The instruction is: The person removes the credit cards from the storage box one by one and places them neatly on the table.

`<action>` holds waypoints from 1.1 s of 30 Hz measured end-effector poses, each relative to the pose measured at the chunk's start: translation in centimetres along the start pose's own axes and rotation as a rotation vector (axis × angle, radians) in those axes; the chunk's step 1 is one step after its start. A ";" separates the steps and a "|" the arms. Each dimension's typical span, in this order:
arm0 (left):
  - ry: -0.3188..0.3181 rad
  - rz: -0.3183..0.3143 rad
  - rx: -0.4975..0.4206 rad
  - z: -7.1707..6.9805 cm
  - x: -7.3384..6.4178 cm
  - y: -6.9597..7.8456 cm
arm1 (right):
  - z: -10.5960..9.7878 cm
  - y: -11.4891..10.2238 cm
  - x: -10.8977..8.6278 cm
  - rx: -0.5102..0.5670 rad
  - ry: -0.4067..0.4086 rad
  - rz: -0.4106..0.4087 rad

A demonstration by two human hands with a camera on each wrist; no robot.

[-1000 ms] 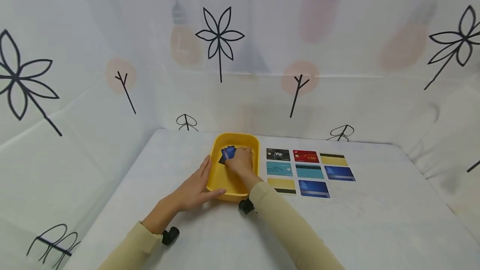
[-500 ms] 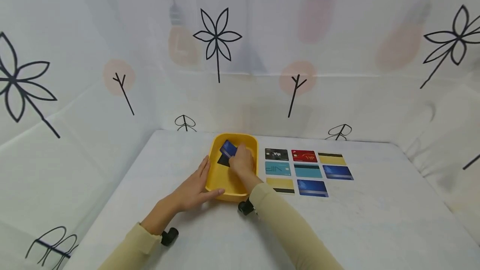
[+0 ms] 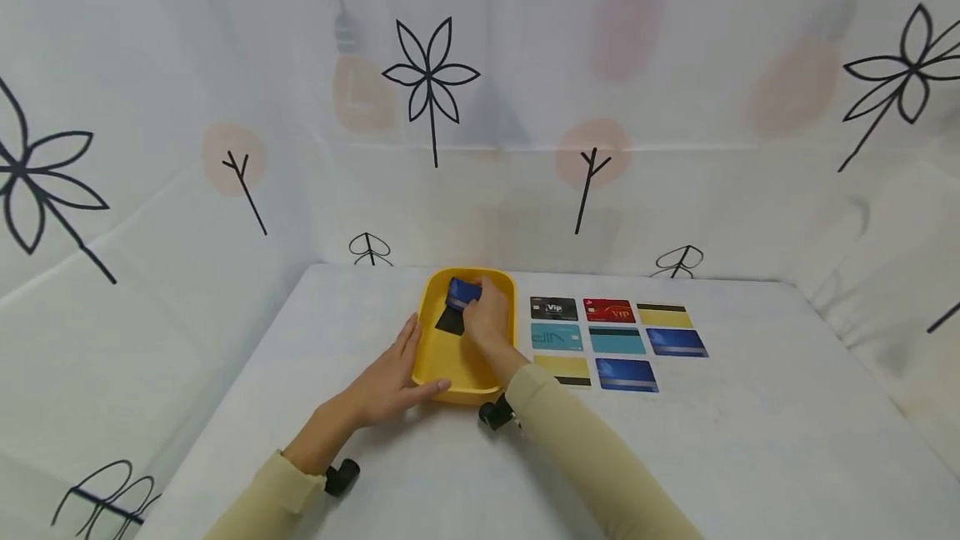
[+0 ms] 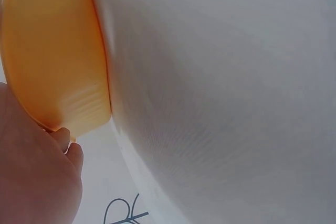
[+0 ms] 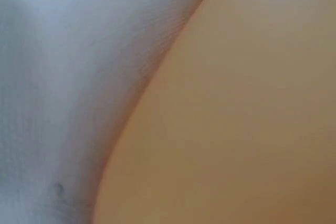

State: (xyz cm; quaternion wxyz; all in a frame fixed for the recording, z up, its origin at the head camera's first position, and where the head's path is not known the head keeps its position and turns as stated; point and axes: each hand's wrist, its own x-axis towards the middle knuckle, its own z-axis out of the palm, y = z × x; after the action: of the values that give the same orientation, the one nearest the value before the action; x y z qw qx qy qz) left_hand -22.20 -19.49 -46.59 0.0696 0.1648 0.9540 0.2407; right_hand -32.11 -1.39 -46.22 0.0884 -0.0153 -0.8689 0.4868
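A yellow plastic tray stands on the white table in the head view. My left hand rests along its left side and near corner, thumb over the front rim, fingers straight. Reaching inside, my right hand pinches a blue bank card at its right end, raised above the tray floor. Below that card lies a black card, partly covered by it. In the left wrist view the tray's outer wall fills the left, with my fingers at its rim. The right wrist view shows only the tray wall, blurred.
Right of the tray, several cards lie in rows: a black Vip card, a red VIP card, yellow cards, teal cards and blue cards. A patterned white cloth hangs behind the table.
My right hand has shifted slightly up and right inside the tray, turning the blue card more level and uncovering more of the black card. The left hand stays put.
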 end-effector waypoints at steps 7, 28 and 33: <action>-0.008 -0.013 -0.002 -0.1 -0.1 0.3 | -1.1 -0.5 -0.4 0.033 -0.006 -0.056; -0.002 -0.014 -0.009 0.1 -0.3 0.3 | -6.6 -0.5 -1.0 -0.005 -0.169 -0.091; -0.008 -0.013 0.000 0.0 -0.3 0.4 | -7.7 -0.3 -1.0 0.018 -0.204 -0.044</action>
State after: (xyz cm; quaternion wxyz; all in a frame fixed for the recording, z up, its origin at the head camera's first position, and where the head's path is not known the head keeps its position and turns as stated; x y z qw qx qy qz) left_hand -21.82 -19.24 -46.33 0.0750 0.1594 0.9547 0.2397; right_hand -29.83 4.83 -42.22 0.0104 0.0545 -0.8691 0.4916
